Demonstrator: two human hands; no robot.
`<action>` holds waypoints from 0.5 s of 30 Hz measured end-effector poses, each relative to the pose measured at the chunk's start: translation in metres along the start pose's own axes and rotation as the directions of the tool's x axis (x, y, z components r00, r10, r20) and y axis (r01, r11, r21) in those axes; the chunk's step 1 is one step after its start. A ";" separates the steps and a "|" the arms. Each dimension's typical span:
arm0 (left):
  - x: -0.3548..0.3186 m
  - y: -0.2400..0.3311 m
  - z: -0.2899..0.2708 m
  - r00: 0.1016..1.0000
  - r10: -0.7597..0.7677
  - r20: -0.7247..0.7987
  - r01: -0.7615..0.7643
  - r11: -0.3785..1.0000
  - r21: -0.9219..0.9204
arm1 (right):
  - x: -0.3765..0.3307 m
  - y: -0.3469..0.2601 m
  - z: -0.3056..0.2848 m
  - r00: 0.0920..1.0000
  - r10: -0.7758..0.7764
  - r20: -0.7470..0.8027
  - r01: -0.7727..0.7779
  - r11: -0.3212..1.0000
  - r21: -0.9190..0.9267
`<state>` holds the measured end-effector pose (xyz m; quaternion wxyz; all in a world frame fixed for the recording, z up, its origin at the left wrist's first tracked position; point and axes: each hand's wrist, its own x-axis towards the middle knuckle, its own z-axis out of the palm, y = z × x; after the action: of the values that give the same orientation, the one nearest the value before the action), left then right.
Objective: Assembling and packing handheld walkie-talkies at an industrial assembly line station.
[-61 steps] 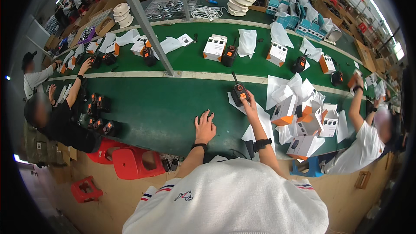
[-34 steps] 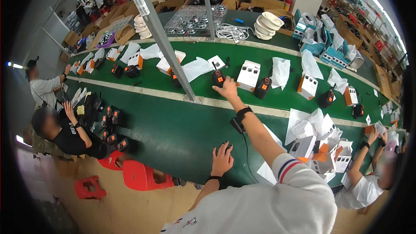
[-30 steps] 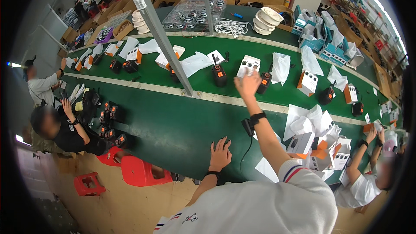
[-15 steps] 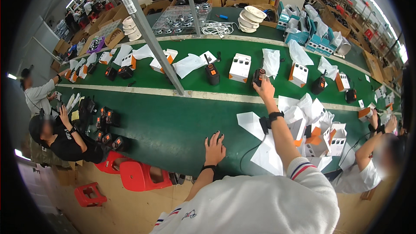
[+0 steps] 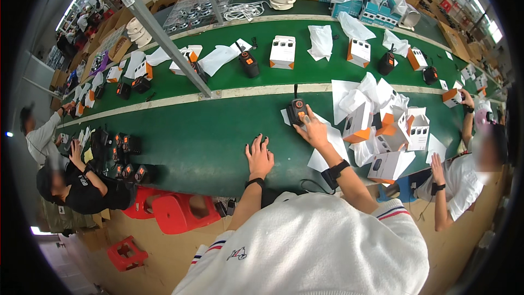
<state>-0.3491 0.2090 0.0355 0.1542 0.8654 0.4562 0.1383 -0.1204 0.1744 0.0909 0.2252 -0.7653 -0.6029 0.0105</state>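
Note:
In my right hand (image 5: 313, 131) is a black device (image 5: 297, 111) with a thin upright antenna and orange buttons. My fingers are closed on its lower right side, and it is over the near green table, at the edge of some white paper sheets (image 5: 326, 155). My left hand (image 5: 259, 158) rests palm down on the table to the left, fingers spread, holding nothing. Right of my right hand is a pile of white-and-orange boxes (image 5: 357, 123) with white wrapping. Similar devices (image 5: 249, 64) stand on the green strip beyond, near a closed white box (image 5: 283, 52).
A grey metal post (image 5: 164, 35) rises at the strip's near edge. Several black devices (image 5: 124, 143) stand at the left, by a person in black (image 5: 90, 186). Another person (image 5: 464, 172) sits at the right. Red stools (image 5: 183, 216) stand at the table's near left.
My right hand has drawn the black device from the far strip toward me, onto the near table side. My left hand stays spread on the table. The view has shifted.

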 end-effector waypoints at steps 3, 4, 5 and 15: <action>-0.002 -0.006 -0.002 1.000 0.006 -0.011 -0.006 1.000 -0.001 | 0.005 -0.011 0.004 0.999 -0.008 -0.049 0.010 1.000 0.026; -0.002 -0.008 -0.005 1.000 0.016 -0.020 -0.016 1.000 -0.009 | 0.006 -0.016 0.003 1.000 -0.004 -0.018 0.005 1.000 0.011; -0.001 -0.010 -0.008 0.999 0.032 -0.024 -0.033 0.999 -0.019 | 0.007 -0.020 0.004 0.999 -0.010 -0.031 0.011 1.000 0.006; -0.002 -0.016 -0.010 1.000 0.016 0.026 -0.016 1.000 -0.015 | 0.008 -0.032 0.011 0.998 0.057 -0.007 -0.057 0.998 0.013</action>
<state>-0.3658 0.2170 0.0384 0.1653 0.8697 0.4461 0.1317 -0.1504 0.1907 0.0948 0.2319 -0.7809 -0.5798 0.0179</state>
